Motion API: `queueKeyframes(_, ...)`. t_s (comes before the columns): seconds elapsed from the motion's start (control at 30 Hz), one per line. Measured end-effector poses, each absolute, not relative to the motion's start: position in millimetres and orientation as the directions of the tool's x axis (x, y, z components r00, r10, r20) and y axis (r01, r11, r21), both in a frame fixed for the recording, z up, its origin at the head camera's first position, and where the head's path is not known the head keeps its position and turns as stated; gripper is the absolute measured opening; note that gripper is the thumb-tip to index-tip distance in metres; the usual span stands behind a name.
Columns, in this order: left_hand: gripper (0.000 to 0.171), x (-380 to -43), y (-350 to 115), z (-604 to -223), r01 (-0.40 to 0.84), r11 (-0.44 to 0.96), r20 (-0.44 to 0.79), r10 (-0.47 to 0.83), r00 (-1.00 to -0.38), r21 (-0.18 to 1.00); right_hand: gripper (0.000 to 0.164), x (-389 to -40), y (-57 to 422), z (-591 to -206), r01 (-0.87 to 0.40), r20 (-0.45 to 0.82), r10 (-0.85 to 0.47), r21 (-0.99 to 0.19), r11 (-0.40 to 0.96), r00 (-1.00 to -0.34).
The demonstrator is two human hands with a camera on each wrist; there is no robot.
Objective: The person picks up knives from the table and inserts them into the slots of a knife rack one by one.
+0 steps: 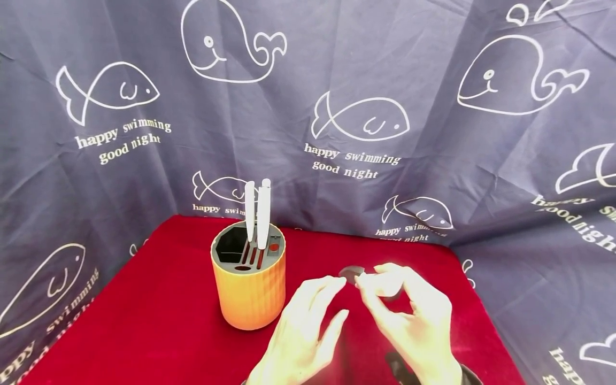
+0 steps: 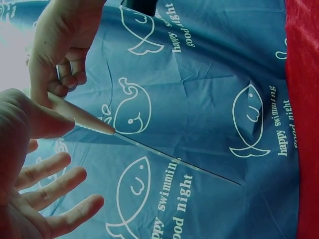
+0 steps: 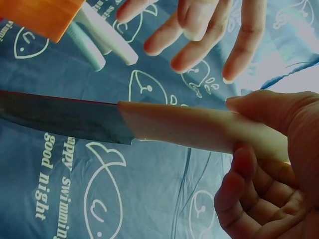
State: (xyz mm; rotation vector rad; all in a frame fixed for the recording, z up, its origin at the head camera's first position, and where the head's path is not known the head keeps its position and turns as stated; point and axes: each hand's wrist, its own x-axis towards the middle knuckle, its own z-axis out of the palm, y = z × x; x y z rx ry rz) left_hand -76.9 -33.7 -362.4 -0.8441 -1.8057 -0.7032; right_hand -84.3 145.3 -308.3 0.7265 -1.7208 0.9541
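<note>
Between thumb and fingers, my right hand (image 1: 414, 310) pinches the pale handle of a kitchen knife (image 3: 184, 125). Its dark blade (image 3: 65, 118) points away from the palm; the left wrist view shows it nearly edge-on as a thin line. Beside the knife is my left hand (image 1: 308, 326), its fingers extended and spread in the left wrist view, with nothing in it. Left of both hands stands an orange ribbed knife holder (image 1: 250, 299) with a dark slotted top. Two white handles (image 1: 263, 214) rise upright from its slots.
A red cloth (image 1: 159, 321) covers the table under the holder and hands. Behind and at both sides hangs a blue-grey curtain (image 1: 289, 107) printed with white whales, fish and lettering. The holder's top also has a large dark opening (image 1: 230, 245) on its left.
</note>
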Motion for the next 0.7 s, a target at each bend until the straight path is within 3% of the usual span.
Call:
queueKeyframes(0.43, 0.036, -73, -34, -355, 0.821, 0.568, 0.946, 0.231, -0.229, 0.06, 0.029, -83, 134, -304, -0.885, 0.98, -0.098, -0.113, 0.452, -0.175)
queueKeyframes(0.7, 0.033, -72, -35, -348, 0.846, 0.533, 0.959, 0.236, -0.154, 0.005, 0.03, -81, 129, -305, -0.891, 0.979, -0.152, -0.055, 0.451, -0.138)
